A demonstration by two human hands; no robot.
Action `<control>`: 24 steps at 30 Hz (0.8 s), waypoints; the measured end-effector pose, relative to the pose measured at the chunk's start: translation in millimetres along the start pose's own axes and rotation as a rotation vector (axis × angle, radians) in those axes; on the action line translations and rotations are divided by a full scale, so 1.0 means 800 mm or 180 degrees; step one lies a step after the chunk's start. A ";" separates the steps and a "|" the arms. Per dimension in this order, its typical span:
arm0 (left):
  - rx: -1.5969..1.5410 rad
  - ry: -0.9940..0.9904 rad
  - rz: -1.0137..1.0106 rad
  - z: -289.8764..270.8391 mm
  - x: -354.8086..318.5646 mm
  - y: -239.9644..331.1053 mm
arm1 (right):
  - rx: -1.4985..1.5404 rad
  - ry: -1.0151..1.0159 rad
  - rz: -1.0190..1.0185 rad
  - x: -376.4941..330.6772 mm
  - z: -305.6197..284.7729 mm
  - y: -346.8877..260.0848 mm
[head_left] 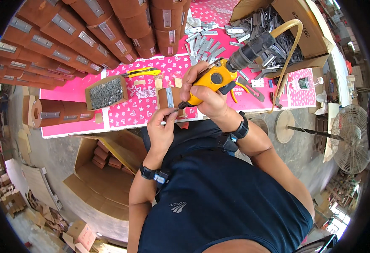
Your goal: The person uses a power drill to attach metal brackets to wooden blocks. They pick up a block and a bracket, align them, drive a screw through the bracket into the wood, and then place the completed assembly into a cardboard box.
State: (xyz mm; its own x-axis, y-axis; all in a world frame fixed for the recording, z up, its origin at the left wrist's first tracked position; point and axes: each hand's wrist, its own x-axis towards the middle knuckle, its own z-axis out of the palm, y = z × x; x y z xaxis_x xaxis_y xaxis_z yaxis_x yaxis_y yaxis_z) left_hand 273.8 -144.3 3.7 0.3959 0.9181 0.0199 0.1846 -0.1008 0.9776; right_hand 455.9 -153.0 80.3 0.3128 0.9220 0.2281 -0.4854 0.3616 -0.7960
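My right hand (209,96) is wrapped round a yellow power screwdriver (212,79), its dark bit end tilted down toward my left hand. My left hand (162,126) is closed in a pinch right beside the bit, at a metal strip (169,98) lying on a brown block (163,99). What sits between the left fingertips is too small to make out, and the bit's tip is partly hidden by them. A box of small screws (106,93) stands to the left, with a yellow utility knife (144,72) beyond it.
Brown pieces with metal strips (62,24) are stacked at the far left. Loose metal strips (204,47) lie by a carton (305,29) full of them. Yellow-handled pliers (240,85) and a bottle (303,83) lie right. An open carton (105,177) stands below the table edge; a fan (350,139) is right.
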 end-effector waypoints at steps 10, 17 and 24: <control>-0.0092 0.0134 -0.0158 0.002 0.001 -0.005 | -0.0083 0.0003 0.0027 0.001 0.007 0.003; -0.0223 0.0065 -0.0175 -0.001 0.010 0.000 | 0.0014 -0.0056 0.0030 0.010 0.005 0.003; 0.0177 0.0215 0.0338 -0.002 0.027 -0.011 | -0.0346 -0.0407 0.0030 0.010 0.006 0.014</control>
State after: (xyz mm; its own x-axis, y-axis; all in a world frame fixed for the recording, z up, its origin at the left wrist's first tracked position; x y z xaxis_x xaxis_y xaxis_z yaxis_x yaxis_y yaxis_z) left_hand 279.5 -122.9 -4.5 0.3547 0.9247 0.1384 0.1952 -0.2180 0.9562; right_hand 449.2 -140.8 75.7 0.1989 0.9378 0.2845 -0.3945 0.3423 -0.8527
